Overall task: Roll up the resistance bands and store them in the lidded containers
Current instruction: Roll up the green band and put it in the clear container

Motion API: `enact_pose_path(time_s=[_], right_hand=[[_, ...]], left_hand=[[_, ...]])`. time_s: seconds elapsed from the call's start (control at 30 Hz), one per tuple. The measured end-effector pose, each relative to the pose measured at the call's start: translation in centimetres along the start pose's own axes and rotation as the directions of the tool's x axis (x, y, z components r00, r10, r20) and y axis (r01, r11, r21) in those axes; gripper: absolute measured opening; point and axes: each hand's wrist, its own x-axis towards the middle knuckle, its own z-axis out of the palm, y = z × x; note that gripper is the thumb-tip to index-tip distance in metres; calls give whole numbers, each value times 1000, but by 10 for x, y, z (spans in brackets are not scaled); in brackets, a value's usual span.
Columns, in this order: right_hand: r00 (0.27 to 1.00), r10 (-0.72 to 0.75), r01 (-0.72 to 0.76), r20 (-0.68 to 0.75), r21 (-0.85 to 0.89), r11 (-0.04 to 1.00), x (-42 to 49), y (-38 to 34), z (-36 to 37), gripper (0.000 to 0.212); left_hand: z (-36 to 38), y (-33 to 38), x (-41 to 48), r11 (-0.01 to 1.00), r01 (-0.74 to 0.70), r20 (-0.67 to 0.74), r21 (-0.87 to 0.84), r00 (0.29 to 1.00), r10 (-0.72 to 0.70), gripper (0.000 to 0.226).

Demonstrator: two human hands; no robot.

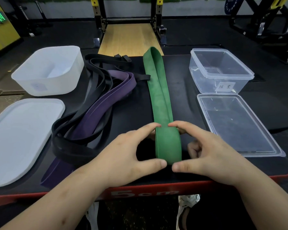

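Together, the two hands close on the near end of the green band (158,90) from opposite sides, forearms reaching in from the bottom corners and converging over the front edge of the dark surface (126,117). The left hand (126,156) arches palm-down, its thumb pressed against the band's nearest rounded fold and its index finger curved over the top further along, so the band sits pinched between them. The right hand (211,151) mirrors it: thumb at the near fold, almost touching the left thumb, index fingertip on top beside the left one, and the remaining fingers curled in beside the band's right edge. Neither hand is spread wide; both grip narrowly around the strap.

Beyond the hands the green band runs straight away across the middle of the surface, doubled flat, its far loop at the back edge. Left of it lie the purple band (106,100) and the black bands (93,77) in a loose tangle. A clear container (221,70) stands open at the far right with its clear lid (239,125) lying just in front; a white container (48,70) and white lid (22,138) sit likewise on the left.
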Motion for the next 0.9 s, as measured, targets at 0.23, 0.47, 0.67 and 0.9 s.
enact_pose_path(time_s=[0.23, 0.47, 0.67, 0.9], right_hand=[[998, 9, -14, 58, 91, 996, -11, 7, -5, 74], [916, 266, -225, -301, 162, 961, 50, 15, -2, 19], [845, 368, -349, -387, 122, 929, 78, 12, 9, 15], [855, 288, -146, -431, 332, 932, 83, 16, 12, 19]], left_hand=[[11, 4, -7, 999, -14, 5, -39, 1000, 15, 80], [11, 4, -8, 1000, -9, 20, -2, 1000, 9, 85], [10, 6, -8, 1000, -17, 13, 8, 1000, 17, 83], [8, 7, -10, 999, -33, -5, 31, 999, 33, 85]])
